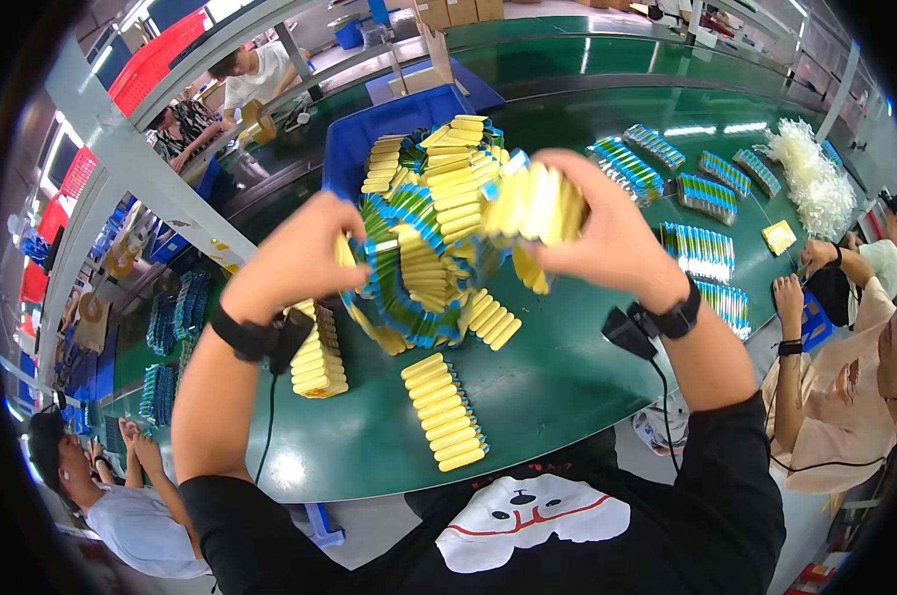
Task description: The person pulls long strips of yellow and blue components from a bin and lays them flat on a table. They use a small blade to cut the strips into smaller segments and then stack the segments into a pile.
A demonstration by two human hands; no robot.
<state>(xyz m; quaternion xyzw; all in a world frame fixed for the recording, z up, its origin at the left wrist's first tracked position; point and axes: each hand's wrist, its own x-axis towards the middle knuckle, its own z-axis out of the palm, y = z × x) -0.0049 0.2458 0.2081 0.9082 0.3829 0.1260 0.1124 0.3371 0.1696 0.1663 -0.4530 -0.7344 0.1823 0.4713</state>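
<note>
My right hand [607, 223] is closed round a folded strip of yellow packets [538, 203], lifted in front of a heaped pile and slightly blurred. At the pile's left edge, my left hand [304, 243] pinches the edge of a looping strip of packets [409, 288], yellow on one side and blue-green on the other. The loops hang over the near side of a heap [453, 178] of the same strips in a blue bin [344, 149]. How far the left fingers wrap round the strip is partly hidden.
A flat yellow strip [443, 412] lies on the green table [557, 397] nearest me. Stacked yellow strips [317, 357] stand beneath my left forearm. Several blue-silver packet rows [696, 250] and a white shredded pile [807, 178] are at the right. Co-workers sit at both sides.
</note>
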